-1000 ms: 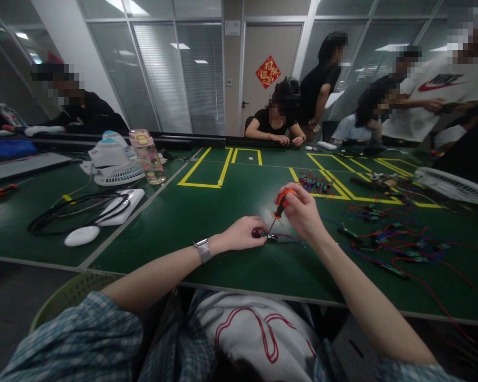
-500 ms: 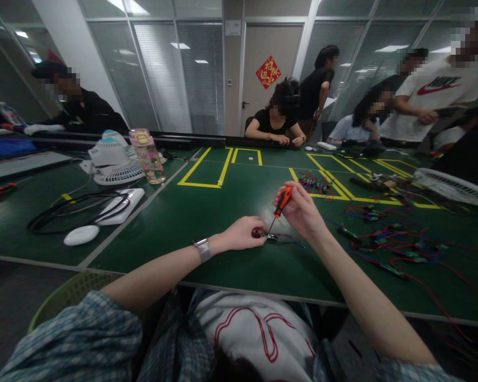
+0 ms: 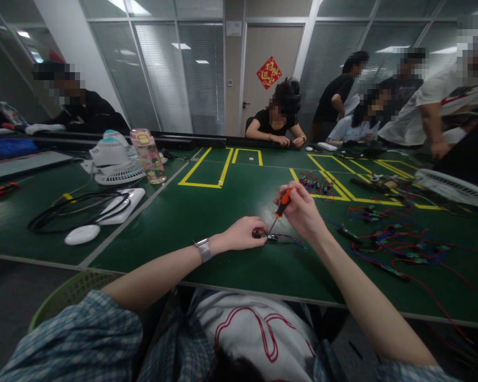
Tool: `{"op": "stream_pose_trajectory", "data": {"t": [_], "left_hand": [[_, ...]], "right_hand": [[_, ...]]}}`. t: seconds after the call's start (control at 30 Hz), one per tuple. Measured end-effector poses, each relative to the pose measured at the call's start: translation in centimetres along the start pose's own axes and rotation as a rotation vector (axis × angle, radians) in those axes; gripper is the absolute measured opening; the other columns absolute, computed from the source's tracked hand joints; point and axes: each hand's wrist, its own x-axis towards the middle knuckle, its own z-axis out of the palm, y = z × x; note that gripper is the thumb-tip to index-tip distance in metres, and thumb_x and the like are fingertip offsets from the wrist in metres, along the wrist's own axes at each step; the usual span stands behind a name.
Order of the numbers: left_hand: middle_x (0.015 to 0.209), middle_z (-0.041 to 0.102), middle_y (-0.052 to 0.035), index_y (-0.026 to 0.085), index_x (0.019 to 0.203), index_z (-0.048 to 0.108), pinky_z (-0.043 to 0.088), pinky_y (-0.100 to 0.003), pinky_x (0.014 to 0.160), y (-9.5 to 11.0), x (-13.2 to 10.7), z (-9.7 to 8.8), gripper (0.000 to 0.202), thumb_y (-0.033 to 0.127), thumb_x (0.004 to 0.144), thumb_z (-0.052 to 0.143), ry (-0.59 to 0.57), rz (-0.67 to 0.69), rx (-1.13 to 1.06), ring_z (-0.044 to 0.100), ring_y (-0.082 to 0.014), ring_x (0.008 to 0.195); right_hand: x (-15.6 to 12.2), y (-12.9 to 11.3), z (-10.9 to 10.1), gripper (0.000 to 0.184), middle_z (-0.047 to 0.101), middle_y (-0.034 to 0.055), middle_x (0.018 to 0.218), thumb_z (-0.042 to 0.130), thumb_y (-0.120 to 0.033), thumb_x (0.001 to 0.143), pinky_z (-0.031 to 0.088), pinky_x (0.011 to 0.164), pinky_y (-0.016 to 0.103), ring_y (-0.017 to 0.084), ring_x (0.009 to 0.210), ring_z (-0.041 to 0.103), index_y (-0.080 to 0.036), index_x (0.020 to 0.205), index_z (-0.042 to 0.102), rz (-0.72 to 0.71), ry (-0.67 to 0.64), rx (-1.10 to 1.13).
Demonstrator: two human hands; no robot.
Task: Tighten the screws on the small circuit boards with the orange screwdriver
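Observation:
In the head view, my left hand [image 3: 247, 232] rests on the green table with its fingers closed on a small circuit board [image 3: 271, 237]. Red and blue wires trail from the board to the right, and part of it is hidden under my fingers. My right hand [image 3: 300, 208] grips an orange and black screwdriver [image 3: 286, 201] by its handle. The screwdriver leans, its thin shaft pointing down and left, and the tip meets the board beside my left fingertips. Whether the tip sits in a screw is too small to tell.
Several wired boards [image 3: 416, 257] lie tangled on the right, with another cluster [image 3: 316, 184] near yellow tape. To the left are a white fan [image 3: 117, 172], a bottle [image 3: 149, 159], black cable [image 3: 43, 223] and a white mouse [image 3: 82, 234]. A co-worker [image 3: 276, 124] sits opposite.
My hands, the board and the screwdriver stay almost in place; the handle has tilted very slightly. In the background, a standing person has moved right and another at the far right leans lower.

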Motion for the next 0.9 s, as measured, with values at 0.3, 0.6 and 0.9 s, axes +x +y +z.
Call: {"op": "stream_pose_trajectory", "data": {"t": [0.3, 0.6, 0.9], "left_hand": [[0.09, 0.066, -0.0036, 0.015, 0.092, 0.07, 0.046, -0.023, 0.074, -0.13, 0.03, 0.08, 0.014, 0.024, 0.081, 0.066, -0.007, -0.014, 0.0, 0.061, -0.0138, 0.078], [0.087, 0.066, -0.0029, 0.015, 0.091, 0.07, 0.045, -0.022, 0.072, -0.14, 0.01, 0.08, 0.013, 0.022, 0.081, 0.066, -0.003, -0.013, -0.013, 0.06, -0.0128, 0.075], [0.088, 0.065, -0.0024, 0.015, 0.092, 0.069, 0.046, -0.023, 0.072, -0.24, -0.01, 0.15, 0.014, 0.024, 0.082, 0.066, -0.001, 0.002, 0.01, 0.06, -0.0129, 0.075]], "right_hand": [[-0.16, -0.29, 0.13, 0.026, 0.067, -0.0035, 0.08, 0.077, -0.042, 0.076, 0.052, 0.07, 0.025, 0.01, 0.07, 0.061, -0.031, 0.098, 0.068, 0.082, -0.062, 0.065], [-0.19, -0.54, 0.35, 0.022, 0.066, -0.0022, 0.079, 0.072, -0.041, 0.081, 0.05, 0.068, 0.025, 0.011, 0.068, 0.059, -0.028, 0.098, 0.067, 0.1, -0.1, 0.091], [-0.1, -0.37, -0.12, 0.024, 0.071, -0.0019, 0.084, 0.074, -0.037, 0.076, 0.052, 0.07, 0.026, 0.012, 0.073, 0.065, -0.028, 0.098, 0.067, 0.102, 0.012, 0.067]]}}
